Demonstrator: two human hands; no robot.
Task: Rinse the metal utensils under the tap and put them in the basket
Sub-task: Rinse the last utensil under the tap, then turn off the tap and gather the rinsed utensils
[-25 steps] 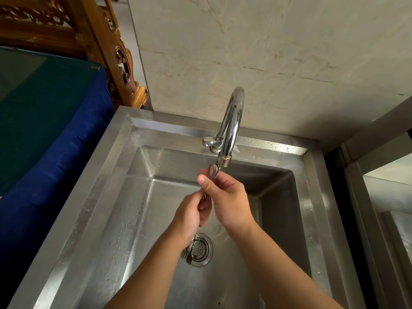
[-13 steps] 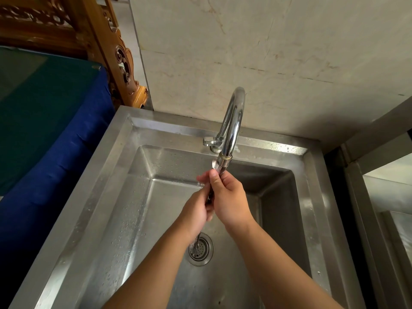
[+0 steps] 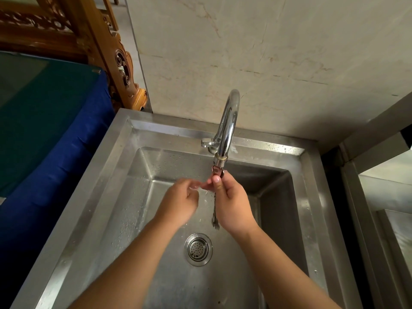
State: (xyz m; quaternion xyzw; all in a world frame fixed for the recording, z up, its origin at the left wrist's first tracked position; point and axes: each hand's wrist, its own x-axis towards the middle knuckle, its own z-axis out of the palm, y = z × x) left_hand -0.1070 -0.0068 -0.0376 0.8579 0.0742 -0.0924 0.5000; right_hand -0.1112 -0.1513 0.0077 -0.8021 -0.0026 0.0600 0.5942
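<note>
Steel sink against marble wall; right hand grips fork, left hand loose.

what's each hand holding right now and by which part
The right hand holds a fork by its handle end, just under the tap, tines pointing down. The left hand is loosely curled beside it and holds nothing.

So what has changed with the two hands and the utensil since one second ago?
The left hand let go and moved away to the left; it is now apart and loosely curled. The right hand alone holds the fork, tines down, its handle end just under the tap spout. Sink and drain stayed as they were.
</note>
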